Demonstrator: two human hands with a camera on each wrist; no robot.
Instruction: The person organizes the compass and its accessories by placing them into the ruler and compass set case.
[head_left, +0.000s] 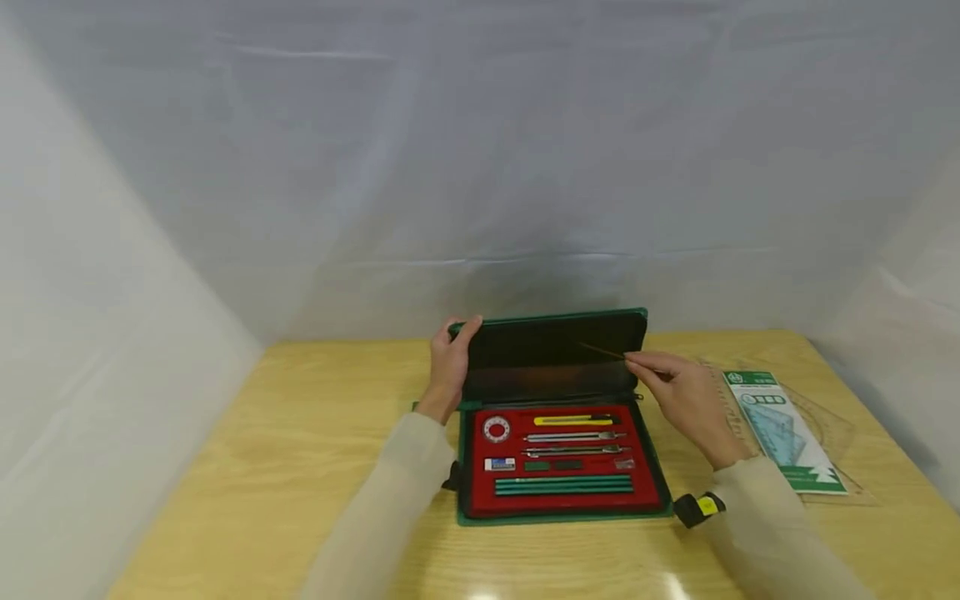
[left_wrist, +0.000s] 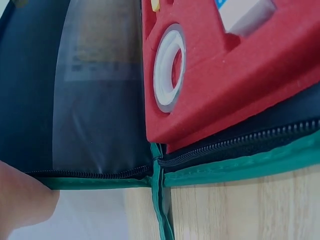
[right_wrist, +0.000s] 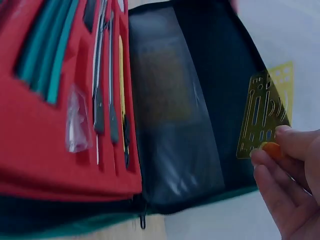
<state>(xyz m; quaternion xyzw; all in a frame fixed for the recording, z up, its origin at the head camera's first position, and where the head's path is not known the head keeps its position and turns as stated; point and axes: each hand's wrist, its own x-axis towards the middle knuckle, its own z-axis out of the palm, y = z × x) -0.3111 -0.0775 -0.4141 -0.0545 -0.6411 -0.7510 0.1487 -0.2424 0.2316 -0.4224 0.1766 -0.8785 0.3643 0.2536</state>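
A green zip case (head_left: 562, 520) lies unfolded on the table, its dark lid (head_left: 540, 342) tilted up at the back. My left hand (head_left: 448, 371) grips the lid's upper left corner, thumb over the edge. Between thumb and fingers, my right hand (head_left: 690, 404) pinches a yellow see-through drawing template (right_wrist: 257, 117) with cut-out shapes. It is held before the lid's right part, and in the head view it shows nearly edge-on. Along the lid's lower part runs a clear pocket (right_wrist: 172, 150).
A red insert (head_left: 555, 502) holds a round white ring (head_left: 496, 429), a yellow cutter (head_left: 573, 421), two metal compasses (head_left: 573, 451), an eraser (head_left: 499, 464) and green pencils (head_left: 562, 485). On the right lie packaged set squares (head_left: 783, 433) and clear plastic rulers (head_left: 825, 417).
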